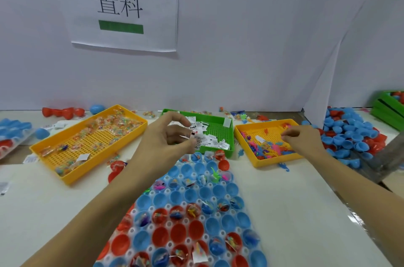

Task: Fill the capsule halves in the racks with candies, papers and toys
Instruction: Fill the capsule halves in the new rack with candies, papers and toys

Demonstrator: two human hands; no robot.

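Observation:
A white rack [241, 195] of red and blue capsule halves lies before me; some halves hold toys, candy or paper, others are bare. My left hand [168, 136] hovers over the green tray's [231, 135] near left corner and pinches several small white paper slips [197, 138]. More slips lie in that tray. My right hand [302, 138] reaches into the small yellow tray [242, 142] of coloured plastic toys [265, 148], fingertips pinched together on a toy. A long yellow tray [72, 176] at the left holds wrapped candies [113, 123].
A heap of loose blue and red capsule halves [345, 135] sits at the right, with a green crate [388, 109] behind it. Red and blue capsule parts [63, 112] lie at the far left. A white partition wall with a paper sign [122, 6] backs the table.

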